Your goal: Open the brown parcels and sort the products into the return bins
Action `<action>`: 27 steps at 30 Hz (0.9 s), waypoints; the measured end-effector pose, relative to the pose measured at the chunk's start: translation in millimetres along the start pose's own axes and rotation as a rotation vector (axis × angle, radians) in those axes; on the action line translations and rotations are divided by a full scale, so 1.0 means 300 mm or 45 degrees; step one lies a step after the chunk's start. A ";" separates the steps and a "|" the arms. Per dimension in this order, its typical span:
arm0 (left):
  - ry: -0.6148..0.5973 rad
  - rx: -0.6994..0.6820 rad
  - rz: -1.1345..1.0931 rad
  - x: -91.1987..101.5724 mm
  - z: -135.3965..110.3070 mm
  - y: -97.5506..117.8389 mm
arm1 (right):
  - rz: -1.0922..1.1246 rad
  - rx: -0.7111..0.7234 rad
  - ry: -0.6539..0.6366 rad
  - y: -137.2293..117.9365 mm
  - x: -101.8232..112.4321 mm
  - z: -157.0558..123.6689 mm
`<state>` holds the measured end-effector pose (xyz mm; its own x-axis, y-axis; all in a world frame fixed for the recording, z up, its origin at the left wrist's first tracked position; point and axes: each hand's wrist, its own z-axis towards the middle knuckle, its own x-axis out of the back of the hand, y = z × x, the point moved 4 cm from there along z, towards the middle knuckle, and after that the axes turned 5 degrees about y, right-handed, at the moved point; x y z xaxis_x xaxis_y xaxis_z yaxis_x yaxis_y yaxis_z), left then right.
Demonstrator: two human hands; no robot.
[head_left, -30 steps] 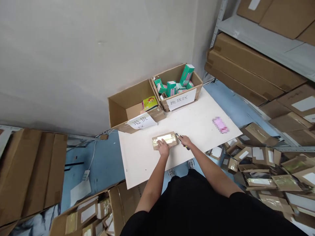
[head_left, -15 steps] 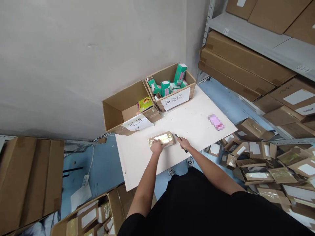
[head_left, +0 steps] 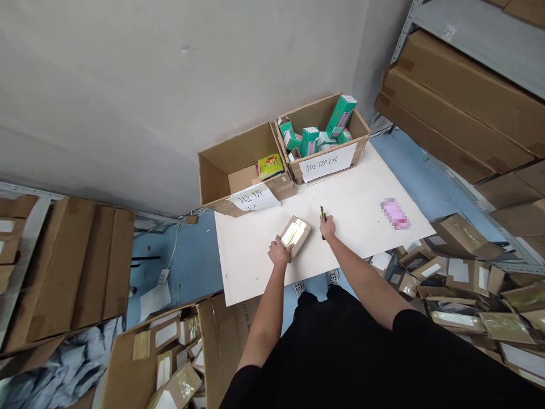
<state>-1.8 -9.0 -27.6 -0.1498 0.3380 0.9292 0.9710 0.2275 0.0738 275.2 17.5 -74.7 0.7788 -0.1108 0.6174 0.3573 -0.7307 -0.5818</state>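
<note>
A small cardboard box [head_left: 303, 239] with shiny tape and a pale label on top lies tilted at an angle on the white table [head_left: 242, 272]. My left hand [head_left: 279, 250] grips its near left side, fingers on the edge and thumb towards the near end. To the right of the box, my right hand [head_left: 327, 226] is closed around a black and yellow utility knife [head_left: 322, 215]. The knife points away from me and is apart from the box. Whether its blade is out is too small to tell.
Behind stand two open cartons with paper signs: the left carton [head_left: 213, 182] holds a yellow-green packet [head_left: 270, 166], the right carton [head_left: 361, 136] several green boxes [head_left: 340, 116]. A blurred pink item [head_left: 395, 214] lies at the table's right. Opened boxes [head_left: 457, 270] pile up on the floor.
The small box has turned from lying crosswise to slanting away from me, with my left hand now at its left side. The knife in my right hand now points more straight ahead. The view has shifted.
</note>
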 end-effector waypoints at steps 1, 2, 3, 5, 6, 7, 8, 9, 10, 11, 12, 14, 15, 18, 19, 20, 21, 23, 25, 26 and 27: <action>-0.005 0.008 0.008 0.000 0.003 0.004 | -0.024 -0.047 0.060 0.046 0.037 0.015; -0.023 0.006 0.020 0.002 0.011 0.006 | -0.032 -0.050 0.068 0.086 0.064 0.022; -0.047 -0.007 0.034 0.004 0.022 0.005 | -0.019 -0.034 0.099 0.117 0.085 0.019; -0.083 -0.060 0.067 0.010 0.043 0.002 | 0.022 0.034 0.162 0.143 0.087 -0.018; -0.083 -0.096 0.088 0.012 0.050 0.001 | 0.041 0.071 0.181 0.136 0.064 -0.050; -0.073 -0.134 0.109 0.013 0.053 0.000 | 0.047 0.098 0.171 0.118 0.025 -0.087; -0.061 -0.168 0.128 0.013 0.052 0.001 | 0.053 0.124 0.134 0.090 -0.026 -0.127; -0.049 -0.197 0.139 0.012 0.048 0.000 | 0.065 0.160 0.012 0.056 -0.092 -0.166; -0.044 -0.216 0.140 0.011 0.041 -0.002 | 0.072 0.179 -0.127 0.022 -0.158 -0.201; -0.044 -0.228 0.127 0.010 0.033 -0.007 | 0.086 0.194 -0.194 -0.010 -0.212 -0.229; -0.048 -0.231 0.098 0.011 0.026 -0.016 | 0.088 0.186 -0.209 -0.035 -0.251 -0.247; -0.059 -0.212 -0.005 0.016 0.016 -0.050 | 0.091 0.178 -0.224 -0.067 -0.295 -0.259; -0.062 -0.198 -0.078 0.021 0.014 -0.073 | 0.098 0.187 -0.232 -0.077 -0.304 -0.258; -0.009 -0.138 -0.295 0.034 0.017 -0.150 | 0.117 0.279 -0.259 -0.098 -0.317 -0.267; 0.025 -0.121 -0.335 0.035 0.018 -0.171 | 0.106 0.318 -0.251 -0.106 -0.323 -0.280; 0.062 -0.122 -0.347 0.033 0.019 -0.186 | 0.081 0.351 -0.234 -0.114 -0.333 -0.298; 0.095 -0.149 -0.333 0.029 0.018 -0.194 | 0.054 0.376 -0.212 -0.122 -0.344 -0.317; 0.094 -0.312 -0.264 0.009 0.011 -0.186 | 0.030 0.392 -0.159 -0.134 -0.361 -0.349; 0.029 -0.519 -0.226 -0.016 -0.001 -0.168 | 0.066 0.395 -0.145 -0.133 -0.361 -0.360; -0.015 -0.590 -0.238 -0.028 -0.007 -0.163 | 0.094 0.399 -0.149 -0.126 -0.350 -0.357; -0.051 -0.629 -0.272 -0.036 -0.012 -0.163 | 0.117 0.402 -0.161 -0.114 -0.333 -0.350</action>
<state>-47.0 -27.1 -40.0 -0.3513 0.3683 0.8608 0.8886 -0.1585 0.4305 131.0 -17.2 -61.1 0.8657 -0.0676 0.4960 0.4092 -0.4753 -0.7789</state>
